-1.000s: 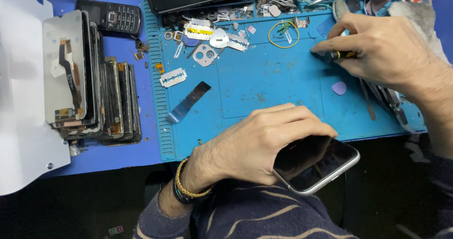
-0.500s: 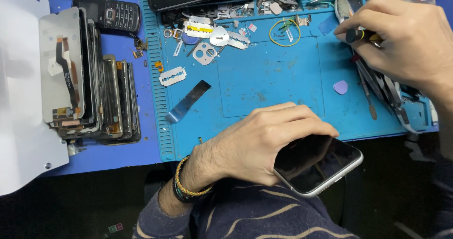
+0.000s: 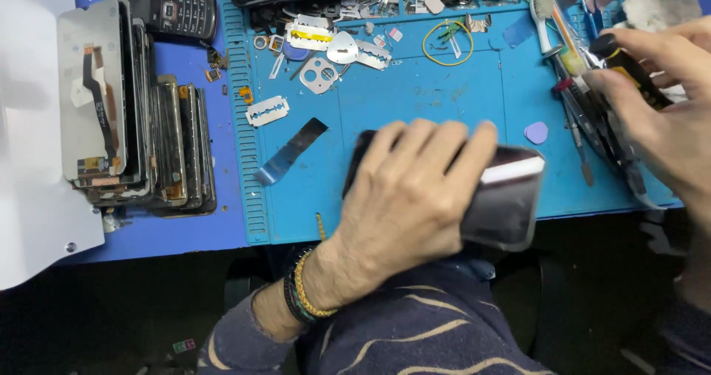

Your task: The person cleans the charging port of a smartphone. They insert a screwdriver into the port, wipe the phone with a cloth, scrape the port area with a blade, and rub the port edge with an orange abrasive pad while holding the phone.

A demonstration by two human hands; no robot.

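Observation:
My left hand (image 3: 411,186) lies over a black smartphone (image 3: 507,197), gripping it on the front part of the blue work mat (image 3: 422,86). The phone's glossy screen faces up and its right end sticks past the mat's front edge. My right hand (image 3: 663,97) is at the right edge of the mat, fingers closed on a small dark tool with a yellow band (image 3: 626,64). Under that hand lie several tweezers and picks (image 3: 589,134).
A stack of phone display panels (image 3: 133,138) stands on the blue table at the left, next to a white sheet (image 3: 29,212). A keypad phone (image 3: 170,8), razor blades (image 3: 268,111), a metal strip (image 3: 292,149), a yellow rubber band (image 3: 446,42) and a purple pick (image 3: 536,132) lie around.
My left hand has brought the smartphone up from my lap onto the mat. My right hand has drawn back to the right edge with the dark tool.

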